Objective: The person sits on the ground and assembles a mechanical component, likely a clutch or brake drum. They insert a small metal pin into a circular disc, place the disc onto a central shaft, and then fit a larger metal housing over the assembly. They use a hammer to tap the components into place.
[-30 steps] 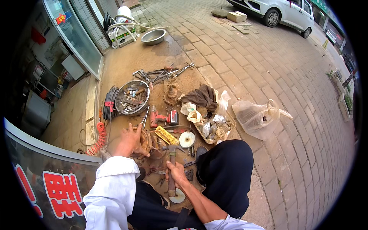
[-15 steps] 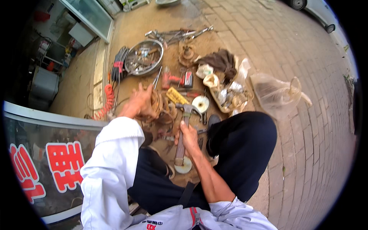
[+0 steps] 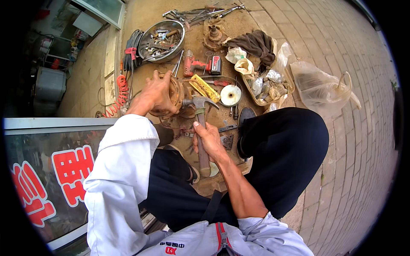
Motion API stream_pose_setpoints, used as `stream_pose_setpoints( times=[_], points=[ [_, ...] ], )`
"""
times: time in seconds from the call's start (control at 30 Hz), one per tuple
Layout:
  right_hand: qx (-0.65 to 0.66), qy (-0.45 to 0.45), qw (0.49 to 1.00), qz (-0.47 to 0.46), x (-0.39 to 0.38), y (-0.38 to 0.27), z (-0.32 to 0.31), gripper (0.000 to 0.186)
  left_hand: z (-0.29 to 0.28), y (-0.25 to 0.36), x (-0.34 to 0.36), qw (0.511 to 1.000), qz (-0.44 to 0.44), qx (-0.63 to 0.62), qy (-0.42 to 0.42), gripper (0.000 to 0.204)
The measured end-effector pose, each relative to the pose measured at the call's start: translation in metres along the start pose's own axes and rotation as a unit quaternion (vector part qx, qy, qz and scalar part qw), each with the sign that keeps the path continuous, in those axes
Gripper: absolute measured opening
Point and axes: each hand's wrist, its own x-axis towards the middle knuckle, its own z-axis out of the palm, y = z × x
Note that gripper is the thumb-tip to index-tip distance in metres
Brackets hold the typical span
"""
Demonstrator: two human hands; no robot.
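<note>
My left hand (image 3: 154, 94) is closed over the rim of a rusty round metal housing (image 3: 176, 94), which stands tilted on the ground in front of me. A claw hammer (image 3: 201, 128) is in my right hand (image 3: 210, 139), its wooden handle wrapped by my fingers and its claw pointing right. The hammer's face is right beside the housing; whether they touch I cannot tell. Under the hammer head, more rusty metal is partly hidden. Just beyond lie a yellow bar-shaped piece (image 3: 205, 88), a white disc (image 3: 230, 95) and a red cordless drill (image 3: 200, 65).
A metal bowl of hardware (image 3: 161, 42) sits at the far left beside coiled black cable (image 3: 133, 50) and a red coiled hose (image 3: 122, 91). Right of centre is a tray of bagged parts (image 3: 269, 87), then a clear plastic bag (image 3: 320, 87). A glass panel (image 3: 51, 170) stands at my left.
The view has shifted, so the ground things appear higher. The hammer has moved slightly left, closer to the housing. Both hands keep their grips.
</note>
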Motion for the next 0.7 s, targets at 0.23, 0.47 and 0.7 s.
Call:
stream_pose_setpoints(
  times=[0.23,0.47,0.7],
  points=[
    [0.03,0.073,0.997,-0.026,0.005,-0.002,0.001,0.036,0.002,-0.003,-0.001,0.999,0.025,0.02,0.023,0.139],
    [0.058,0.068,0.996,-0.024,0.009,-0.008,0.007,0.034,0.002,-0.001,-0.001,0.999,0.029,0.01,0.036,0.136],
    [0.125,0.135,0.982,-0.046,0.017,-0.01,0.005,0.036,-0.007,0.006,-0.001,1.0,0.01,-0.007,0.011,0.134]
  ],
)
